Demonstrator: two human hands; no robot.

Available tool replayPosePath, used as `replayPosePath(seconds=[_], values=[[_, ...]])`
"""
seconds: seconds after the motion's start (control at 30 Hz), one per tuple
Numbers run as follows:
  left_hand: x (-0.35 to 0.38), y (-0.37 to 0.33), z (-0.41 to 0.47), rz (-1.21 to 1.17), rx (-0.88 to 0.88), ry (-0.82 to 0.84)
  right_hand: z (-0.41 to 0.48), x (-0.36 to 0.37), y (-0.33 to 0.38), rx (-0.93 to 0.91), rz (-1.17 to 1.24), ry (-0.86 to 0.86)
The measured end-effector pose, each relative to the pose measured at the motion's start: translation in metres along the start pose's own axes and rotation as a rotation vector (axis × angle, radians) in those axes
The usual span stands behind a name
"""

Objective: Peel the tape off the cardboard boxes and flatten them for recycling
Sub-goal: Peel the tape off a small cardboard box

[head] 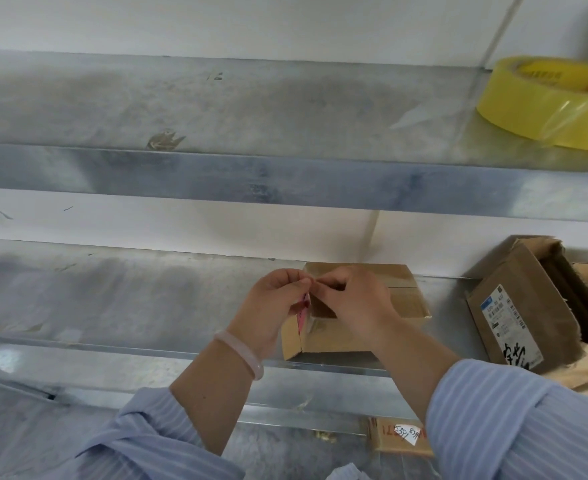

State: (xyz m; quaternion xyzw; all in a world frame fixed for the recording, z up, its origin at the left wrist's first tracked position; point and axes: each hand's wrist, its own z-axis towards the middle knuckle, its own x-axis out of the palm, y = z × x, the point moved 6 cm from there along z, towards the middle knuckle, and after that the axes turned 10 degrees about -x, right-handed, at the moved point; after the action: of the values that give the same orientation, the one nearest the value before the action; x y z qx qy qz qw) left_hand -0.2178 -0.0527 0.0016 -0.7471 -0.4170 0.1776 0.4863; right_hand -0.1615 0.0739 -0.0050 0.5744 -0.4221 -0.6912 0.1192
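On the middle shelf (112, 299), toward its right, the left hand (275, 303) was curled, with a pale bracelet (240, 351) at the wrist. Its thumb and fingertips pinched a pink strip (303, 315) that hung down past the palm. Whether the strip was tape or a scrap of label could not be made out.

Just beside it, the small box (406, 299) sat on the shelf against the wall, still standing as a box, with clear tape across its top.

The right hand (351, 306) was curled too. Its fingertips met the left hand's above the box's near-left corner and seemed to pinch the top end of the same strip.

The step in hand looked like peeling. It would probably go best by pulling low and slowly along the seam, with one hand holding the box down so the strip came away whole.

Further right stood an opened box (514, 317) with a printed label. A yellow roll of tape (545, 102) lay on the shelf above.
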Motion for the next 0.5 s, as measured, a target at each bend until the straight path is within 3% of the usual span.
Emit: replayPosePath(seconds=[0.17, 0.5], values=[[-0.001, 0.008, 0.001, 0.017, -0.021, -0.072, 0.000, 0.010, -0.012, 0.048, 0.050, 0.042], [-0.004, 0.007, 0.003, 0.062, -0.027, -0.005, -0.001, 0.013, -0.010, 0.025, 0.064, 0.048]])
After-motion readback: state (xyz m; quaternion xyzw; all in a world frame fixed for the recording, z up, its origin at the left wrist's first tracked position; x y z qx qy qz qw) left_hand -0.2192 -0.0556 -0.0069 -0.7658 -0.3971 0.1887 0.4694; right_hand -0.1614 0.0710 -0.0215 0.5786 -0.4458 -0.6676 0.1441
